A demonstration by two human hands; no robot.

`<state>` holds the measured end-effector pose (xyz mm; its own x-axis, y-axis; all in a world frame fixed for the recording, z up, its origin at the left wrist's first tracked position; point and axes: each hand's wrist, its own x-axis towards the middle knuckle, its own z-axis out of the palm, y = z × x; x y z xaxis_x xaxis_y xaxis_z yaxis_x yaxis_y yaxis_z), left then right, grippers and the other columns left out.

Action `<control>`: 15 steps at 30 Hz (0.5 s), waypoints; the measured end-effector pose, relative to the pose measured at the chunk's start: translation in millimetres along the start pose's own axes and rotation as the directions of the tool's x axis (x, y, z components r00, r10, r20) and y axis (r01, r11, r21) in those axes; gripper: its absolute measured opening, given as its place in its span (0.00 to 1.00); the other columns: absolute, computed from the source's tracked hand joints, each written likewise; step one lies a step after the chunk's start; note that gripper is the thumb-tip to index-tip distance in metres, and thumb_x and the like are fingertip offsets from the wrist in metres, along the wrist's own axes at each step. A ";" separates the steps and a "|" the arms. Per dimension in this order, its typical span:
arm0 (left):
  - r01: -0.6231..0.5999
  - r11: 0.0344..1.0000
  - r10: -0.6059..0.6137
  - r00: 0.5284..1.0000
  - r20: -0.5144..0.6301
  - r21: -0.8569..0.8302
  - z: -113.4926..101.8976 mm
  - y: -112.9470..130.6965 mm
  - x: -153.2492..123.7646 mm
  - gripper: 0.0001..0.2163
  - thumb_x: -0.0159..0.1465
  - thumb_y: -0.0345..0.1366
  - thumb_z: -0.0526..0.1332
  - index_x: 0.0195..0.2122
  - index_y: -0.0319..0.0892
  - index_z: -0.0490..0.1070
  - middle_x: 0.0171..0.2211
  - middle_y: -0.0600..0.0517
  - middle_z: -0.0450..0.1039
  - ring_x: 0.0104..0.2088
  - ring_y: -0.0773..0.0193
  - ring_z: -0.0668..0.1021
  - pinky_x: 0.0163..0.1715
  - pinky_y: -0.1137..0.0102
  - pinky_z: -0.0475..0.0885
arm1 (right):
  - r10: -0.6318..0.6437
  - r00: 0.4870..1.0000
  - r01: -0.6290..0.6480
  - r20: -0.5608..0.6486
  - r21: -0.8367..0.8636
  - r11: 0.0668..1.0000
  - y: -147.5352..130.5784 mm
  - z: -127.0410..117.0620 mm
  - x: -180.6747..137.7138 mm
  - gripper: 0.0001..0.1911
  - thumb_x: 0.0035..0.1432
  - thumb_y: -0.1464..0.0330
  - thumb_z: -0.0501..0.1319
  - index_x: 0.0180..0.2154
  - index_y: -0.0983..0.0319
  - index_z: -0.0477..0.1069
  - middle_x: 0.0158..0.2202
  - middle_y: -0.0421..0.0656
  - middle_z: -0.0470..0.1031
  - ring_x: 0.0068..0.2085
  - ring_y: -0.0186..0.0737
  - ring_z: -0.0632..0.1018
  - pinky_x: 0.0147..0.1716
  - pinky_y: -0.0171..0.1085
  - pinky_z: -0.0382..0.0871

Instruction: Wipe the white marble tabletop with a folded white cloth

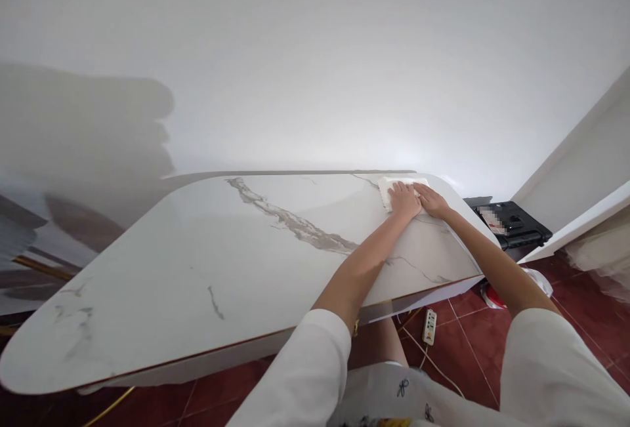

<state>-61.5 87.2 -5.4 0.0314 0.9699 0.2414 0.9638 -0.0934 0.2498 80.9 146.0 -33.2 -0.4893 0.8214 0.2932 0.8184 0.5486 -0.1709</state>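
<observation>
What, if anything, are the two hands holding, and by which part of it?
The left hand lies on the middle of a white cloth on the tabletop, the right hand at its right side; whether either grips it cannot be told.

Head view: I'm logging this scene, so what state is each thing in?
Left hand: palm down on the white cloth
Right hand: palm down, close beside the left
White cloth: spread on the tabletop
Tabletop: lying flat beside the wall
Black case: looks shut
Power strip: on the floor; whether live, cannot tell
</observation>
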 end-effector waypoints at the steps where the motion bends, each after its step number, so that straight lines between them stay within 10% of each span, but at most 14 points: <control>1: 0.001 1.000 -0.001 1.000 0.008 0.004 -0.7 1.9 -4.9 0.26 0.68 0.40 0.45 0.64 0.33 0.59 0.66 0.36 0.55 0.65 0.46 0.59 0.61 0.52 0.56 | 0.000 1.000 0.000 0.004 -0.003 1.000 -3.1 -2.1 -5.5 0.28 0.64 0.66 0.42 0.63 0.58 0.61 0.66 0.43 0.61 0.67 0.47 0.61 0.66 0.54 0.57; 15: 0.066 0.997 -0.073 0.984 0.165 0.047 -28.3 41.0 -102.3 0.28 0.69 0.40 0.46 0.68 0.34 0.52 0.69 0.36 0.48 0.69 0.42 0.53 0.63 0.47 0.54 | -0.160 0.987 0.161 -0.018 0.080 0.984 -35.8 -27.3 -100.4 0.28 0.67 0.61 0.42 0.64 0.58 0.61 0.65 0.45 0.64 0.67 0.47 0.62 0.67 0.56 0.56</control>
<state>-32.7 -22.3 6.7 0.0040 0.9979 0.0648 0.9751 -0.0182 0.2212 108.9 39.6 -30.9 -0.6085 0.7201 0.3335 0.7023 0.6843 -0.1960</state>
